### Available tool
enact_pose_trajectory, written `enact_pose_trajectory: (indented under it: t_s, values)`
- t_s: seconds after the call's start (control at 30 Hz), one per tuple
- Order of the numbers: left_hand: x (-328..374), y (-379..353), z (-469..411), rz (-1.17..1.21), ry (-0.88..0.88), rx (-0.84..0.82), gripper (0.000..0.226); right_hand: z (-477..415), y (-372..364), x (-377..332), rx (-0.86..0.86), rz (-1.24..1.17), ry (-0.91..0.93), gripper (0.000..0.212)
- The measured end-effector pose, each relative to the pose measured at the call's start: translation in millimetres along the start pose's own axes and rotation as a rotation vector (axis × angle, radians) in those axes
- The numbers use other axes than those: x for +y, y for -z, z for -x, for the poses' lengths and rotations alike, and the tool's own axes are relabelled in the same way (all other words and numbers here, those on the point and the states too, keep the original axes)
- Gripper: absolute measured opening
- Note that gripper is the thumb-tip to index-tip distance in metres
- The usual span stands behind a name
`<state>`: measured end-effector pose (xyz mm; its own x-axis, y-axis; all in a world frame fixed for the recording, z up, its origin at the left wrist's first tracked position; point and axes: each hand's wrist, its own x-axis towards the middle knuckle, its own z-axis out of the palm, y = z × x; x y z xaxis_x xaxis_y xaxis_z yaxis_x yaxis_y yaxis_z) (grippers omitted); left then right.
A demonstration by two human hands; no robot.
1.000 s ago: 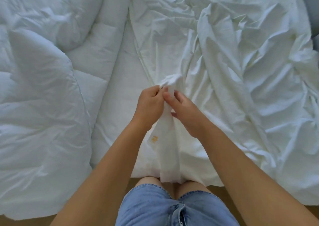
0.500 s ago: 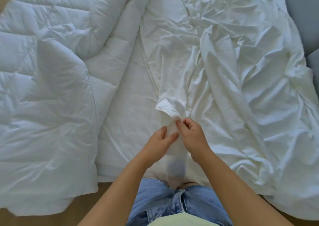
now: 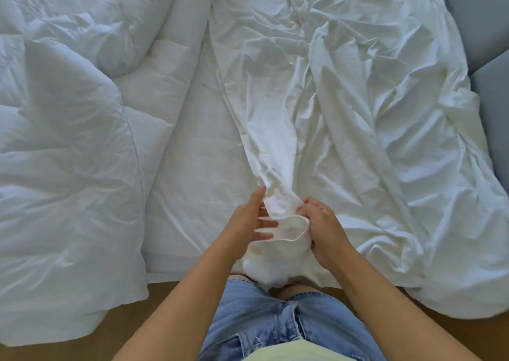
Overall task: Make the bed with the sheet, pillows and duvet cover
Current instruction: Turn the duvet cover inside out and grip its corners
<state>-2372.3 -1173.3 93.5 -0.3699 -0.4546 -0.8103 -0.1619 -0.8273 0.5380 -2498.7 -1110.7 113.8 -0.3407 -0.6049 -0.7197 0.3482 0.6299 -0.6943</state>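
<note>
My right hand (image 3: 323, 231) pinches the hemmed edge of the duvet cover (image 3: 358, 112), which lies crumpled across the bed's right half. My left hand (image 3: 245, 223) slips straight, spread fingers into its fold. It looks light and limp, so it is best held by the hem.

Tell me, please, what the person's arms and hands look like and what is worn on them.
Both arms are bare, with no sleeves in view. The left hand and right hand show no gloves, rings or watch. Blue denim shorts below.
</note>
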Motion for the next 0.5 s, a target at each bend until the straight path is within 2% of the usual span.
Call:
enact_pose_trajectory:
  t_s: [0.07, 0.13, 0.17, 0.23, 0.3, 0.4, 0.5]
  values:
    - [9, -12, -10, 0.105, -0.020, 0.052, 0.030, 6, 5, 7, -0.099, 0.095, -0.056, 0.029]
    - [14, -27, -16, 0.017, -0.219, 0.175, 0.010, 8, 9, 13, -0.090, 0.291, -0.039, 0.019]
    - [16, -31, -17, -0.117, -0.354, 0.233, 0.011, 7, 11, 14, -0.019, 0.343, 0.019, 0.016]
    - [17, -36, -16, -0.423, -0.563, 0.234, 0.021, 2, 15, 11, 0.161, 0.306, 0.183, 0.013]
    - [13, -35, -14, -0.644, -0.607, 0.213, 0.044, -5, 14, 0, 0.236, 0.243, 0.287, 0.004]
    - [6, -32, -7, -0.703, -0.697, 0.217, 0.048, -20, 3, -16, 0.221, 0.294, 0.304, 0.029]
    - [5, -29, -5, -0.719, -0.775, 0.173, 0.037, -30, -13, -29, 0.172, 0.278, 0.232, 0.029]
